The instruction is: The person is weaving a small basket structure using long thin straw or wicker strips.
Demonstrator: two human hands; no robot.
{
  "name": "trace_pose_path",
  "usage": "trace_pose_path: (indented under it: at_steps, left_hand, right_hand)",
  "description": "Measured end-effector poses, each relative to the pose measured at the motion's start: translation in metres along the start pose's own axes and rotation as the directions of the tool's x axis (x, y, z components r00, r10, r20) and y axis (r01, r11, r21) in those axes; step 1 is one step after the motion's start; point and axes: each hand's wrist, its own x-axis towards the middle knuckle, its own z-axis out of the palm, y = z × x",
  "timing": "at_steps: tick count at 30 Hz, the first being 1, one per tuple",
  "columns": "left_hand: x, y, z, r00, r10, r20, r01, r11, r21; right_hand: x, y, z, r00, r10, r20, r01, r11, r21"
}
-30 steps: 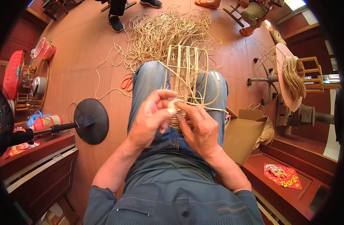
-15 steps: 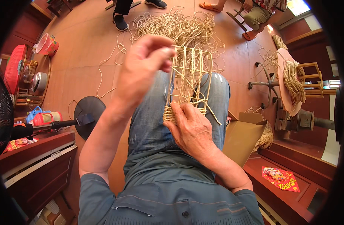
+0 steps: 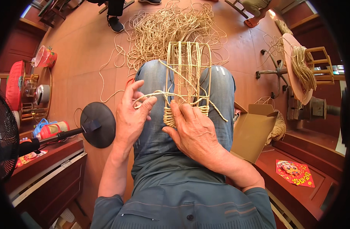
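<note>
Across my knees lies a narrow wire frame (image 3: 210,57) with lengthwise cords strung along it. Its near end carries a tightly woven band of straw-coloured cord (image 3: 169,119). My right hand (image 3: 196,131) is closed over that band, fingertips pressed down on its upper edge. A twisted cord (image 3: 158,93) runs left from the frame into my left hand (image 3: 131,116), pinched between thumb and fingers. Another strand slants over the frame's left side, and a loose end (image 3: 220,113) sticks out at its right. My right fingers hide part of the weave.
A large tangle of cord (image 3: 163,28) covers the floor ahead. Other people's feet (image 3: 116,24) are beyond it. At left stand a fan with a round black base (image 3: 98,124) and a red cabinet. An open cardboard box (image 3: 255,131) and a wheeled chair base (image 3: 276,71) are on the right.
My left hand has come down and nearer from the frame's far end, drawing the cord out to the left. My right hand stays on the woven band. The whole view has shifted slightly.
</note>
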Motion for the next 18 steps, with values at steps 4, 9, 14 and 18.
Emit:
trace_pose_path:
  at_steps: [4, 9, 14, 18]
  left_hand:
    - [0.007, -0.012, 0.005, 0.980, -0.129, -0.155, 0.029, 0.852, -0.523]
    - [-0.005, -0.033, -0.004, 0.989, -0.150, -0.020, 0.123, 0.876, -0.466]
    - [-0.012, -0.017, 0.025, 0.990, -0.097, 0.104, 0.129, 0.919, -0.373]
    - [-0.003, -0.019, 0.036, 0.996, -0.014, 0.090, 0.032, 0.978, -0.206]
  right_hand:
    - [0.000, 0.000, 0.000, 1.000, 0.021, 0.019, -0.021, 1.000, 0.014]
    - [-0.001, 0.000, 0.002, 1.000, 0.015, -0.010, -0.015, 1.000, 0.011]
    - [-0.002, 0.002, 0.002, 1.000, 0.012, -0.025, -0.012, 1.000, 0.004]
    - [-0.002, 0.002, 0.003, 0.999, 0.019, -0.034, -0.018, 1.000, 0.023]
